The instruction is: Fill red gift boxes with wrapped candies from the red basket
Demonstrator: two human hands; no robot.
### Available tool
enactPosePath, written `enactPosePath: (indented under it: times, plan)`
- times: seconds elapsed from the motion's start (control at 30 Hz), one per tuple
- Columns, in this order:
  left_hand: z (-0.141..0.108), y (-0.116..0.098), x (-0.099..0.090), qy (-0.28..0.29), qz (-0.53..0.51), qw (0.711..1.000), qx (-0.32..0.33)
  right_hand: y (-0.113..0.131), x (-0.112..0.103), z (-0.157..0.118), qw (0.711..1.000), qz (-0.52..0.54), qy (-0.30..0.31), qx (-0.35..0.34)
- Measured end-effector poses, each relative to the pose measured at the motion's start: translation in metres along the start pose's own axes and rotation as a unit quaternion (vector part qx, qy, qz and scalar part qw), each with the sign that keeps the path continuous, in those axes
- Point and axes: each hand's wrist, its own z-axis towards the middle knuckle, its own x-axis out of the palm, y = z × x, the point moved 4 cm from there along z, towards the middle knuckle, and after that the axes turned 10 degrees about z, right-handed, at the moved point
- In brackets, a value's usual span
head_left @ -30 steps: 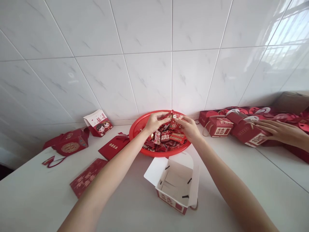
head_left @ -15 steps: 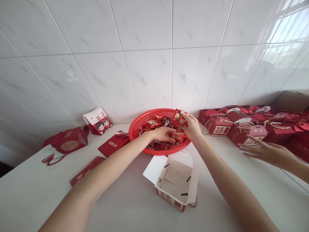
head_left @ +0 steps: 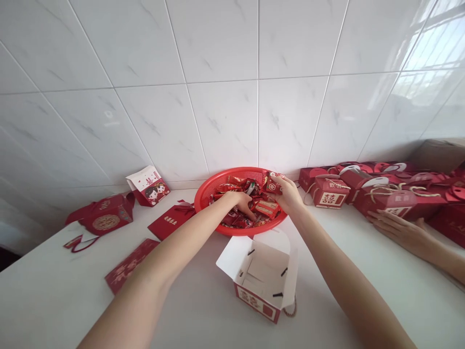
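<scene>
A red plastic basket [head_left: 203,194] full of wrapped sweets [head_left: 244,222] stands against the wall. Inside it, my left hand [head_left: 242,201] reaches down among the sweets with thumb and fingers apart; nothing shows in its grasp. At the basket's right rim my right hand [head_left: 288,193] is closed on a red patterned packet [head_left: 272,184]. In front of the basket an open white-lined box [head_left: 264,271] sits with its flaps up; no sweets are visible in it.
Several closed red gift boxes [head_left: 330,192] line the right side, where another person's hand [head_left: 407,232] touches one. To the left lie a red bag [head_left: 170,220], a flat red piece [head_left: 131,264], a cartoon box [head_left: 148,186] and a dark red box [head_left: 107,215].
My left hand has shifted slightly left and its fingers point further down into the sweets. The other person's hand has moved right, against a gift box.
</scene>
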Motion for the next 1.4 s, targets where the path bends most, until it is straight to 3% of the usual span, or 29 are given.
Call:
enactPosePath:
  times: [0.1, 0.2, 0.3, 0.43, 0.57, 0.8, 0.93, 1.13, 1.4]
  plan:
    - [-0.002, -0.007, 0.004, 0.056, 0.056, 0.997, -0.007, -0.002, -0.001, 0.002, 1.0, -0.003, 0.006, 0.004]
    - [-0.006, -0.024, 0.008, 0.07, 0.049, 0.996, 0.037, -0.003, -0.002, 0.003, 1.0, -0.013, 0.027, -0.001]
    - [-0.009, -0.034, 0.013, 0.073, 0.016, 0.996, 0.055, -0.004, -0.003, 0.005, 1.0, -0.019, 0.018, -0.004]
    - [-0.006, -0.035, 0.02, 0.073, 0.033, 0.996, 0.039, -0.004, -0.003, 0.005, 1.0, -0.012, 0.01, -0.002]
    - [-0.005, -0.039, 0.025, 0.096, 0.003, 0.993, 0.07, -0.005, -0.002, 0.004, 1.0, -0.014, 0.017, 0.002]
    - [-0.012, -0.048, 0.018, 0.04, 0.019, 0.997, 0.057, -0.002, 0.002, -0.002, 1.0, 0.0, 0.014, -0.003]
    - [-0.016, -0.055, 0.022, 0.079, 0.129, 0.985, 0.083, 0.0, 0.003, -0.005, 1.0, 0.02, 0.012, -0.018]
    - [-0.019, -0.057, 0.026, 0.089, 0.258, 0.962, -0.004, 0.0, 0.003, -0.006, 1.0, 0.019, 0.001, -0.016]
    - [-0.015, -0.058, 0.024, 0.099, 0.228, 0.969, -0.001, 0.001, 0.005, -0.005, 0.999, 0.013, 0.012, -0.034]
